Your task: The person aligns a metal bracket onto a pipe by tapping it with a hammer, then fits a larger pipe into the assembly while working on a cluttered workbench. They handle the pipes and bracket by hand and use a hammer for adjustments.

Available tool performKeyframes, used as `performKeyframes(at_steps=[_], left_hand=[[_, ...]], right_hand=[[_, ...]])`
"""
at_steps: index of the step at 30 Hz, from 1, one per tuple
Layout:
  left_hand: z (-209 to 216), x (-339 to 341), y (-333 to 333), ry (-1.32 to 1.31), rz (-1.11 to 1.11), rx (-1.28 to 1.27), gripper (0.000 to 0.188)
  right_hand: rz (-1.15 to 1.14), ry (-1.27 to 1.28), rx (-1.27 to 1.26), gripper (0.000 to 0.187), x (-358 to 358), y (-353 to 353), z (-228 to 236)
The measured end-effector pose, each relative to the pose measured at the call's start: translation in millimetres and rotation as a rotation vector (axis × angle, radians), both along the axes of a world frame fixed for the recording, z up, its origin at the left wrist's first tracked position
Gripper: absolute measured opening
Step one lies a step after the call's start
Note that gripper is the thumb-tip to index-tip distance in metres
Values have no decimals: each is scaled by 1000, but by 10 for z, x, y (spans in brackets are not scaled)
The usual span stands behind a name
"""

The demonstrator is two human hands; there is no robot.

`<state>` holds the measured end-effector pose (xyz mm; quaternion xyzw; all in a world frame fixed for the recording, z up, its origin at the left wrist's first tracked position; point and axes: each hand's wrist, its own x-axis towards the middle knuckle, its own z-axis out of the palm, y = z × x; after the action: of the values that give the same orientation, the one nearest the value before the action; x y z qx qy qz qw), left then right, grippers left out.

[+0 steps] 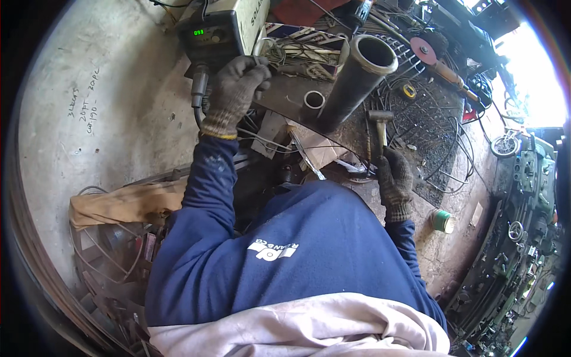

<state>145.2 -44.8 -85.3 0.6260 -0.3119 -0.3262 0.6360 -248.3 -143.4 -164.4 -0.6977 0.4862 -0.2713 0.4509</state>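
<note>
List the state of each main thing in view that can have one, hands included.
Left hand: gloved, fingers curled; grip unclear
Right hand: gloved, closed around the hammer's handle
Hammer: held by its handle
Tall pipe: standing on end, top open
Short pipe: upright, top open
Machine: display lit green
Cable plug: connected to the machine
Red disc: flat face showing
Brown cloth: draped

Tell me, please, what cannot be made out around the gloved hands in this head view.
All in the head view:
- Left gloved hand: its back and curled fingers hide the palm, so any grip is unclear.
- Hammer: the right gloved hand covers its lower handle.
- Large pipe: shadow hides its inside.
- Box-shaped machine: cut off by the top edge.
</note>
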Motion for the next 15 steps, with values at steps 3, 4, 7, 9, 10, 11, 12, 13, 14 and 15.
performKeyframes(at_steps=[3,4,7,9,10,11,12,13,14,15], left_hand=[[-63,93,-224,145,-146,-47,23],[-82,122,-272,192,-184,-91,24],[-106,155,-332,324,-285,-204,25],[-95,185,-351,391,-343,-265,26],[-110,196,-356,412,-351,-270,27],[-124,206,-360,433,-359,-275,28],[-129,215,-368,452,-364,-284,29],[-130,213,-375,469,-367,-301,30],[-128,203,-385,486,-368,-318,30],[-137,195,-394,504,-369,-334,30]], right_hand=[[52,187,-132,33,91,-91,59],[35,159,-91,33,82,-120,6],[-10,112,-58,33,100,-121,-36],[-18,134,-85,33,107,-110,-29],[-12,166,-108,33,105,-113,-22],[-6,198,-131,33,106,-114,-15],[10,193,-152,32,108,-125,-16],[27,188,-173,31,107,-132,-34],[44,184,-195,30,108,-141,-37],[36,194,-164,29,110,-148,-24]])
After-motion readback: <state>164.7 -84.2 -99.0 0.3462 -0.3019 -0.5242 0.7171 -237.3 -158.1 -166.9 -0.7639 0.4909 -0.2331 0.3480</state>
